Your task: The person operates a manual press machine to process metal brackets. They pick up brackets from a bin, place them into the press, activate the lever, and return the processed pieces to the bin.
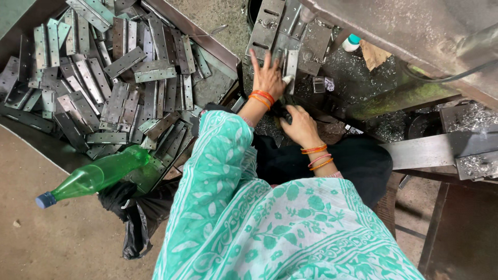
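Left hand (pixel 268 78) flat on hinge (pixel 288 66); tray (pixel 205 39) full.

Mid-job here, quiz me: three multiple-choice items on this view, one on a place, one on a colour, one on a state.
1. Where is the heap of metal hinges?
A. In the tray on the person's left
B. On the person's lap
C. On the bench at far right

2. What colour is the plastic bottle?
A. Red
B. Green
C. White

3. How is the left hand placed?
A. Clenched in a fist in the air
B. Gripping the bottle
C. Flat, fingers spread, on the metal pieces at the machine fixture

Answers: 1 A, the hinges fill the tray left of the body. 2 B, its body is clear green with a blue cap. 3 C, the palm lies down with fingers splayed; the right hand sits lower, near the lap.
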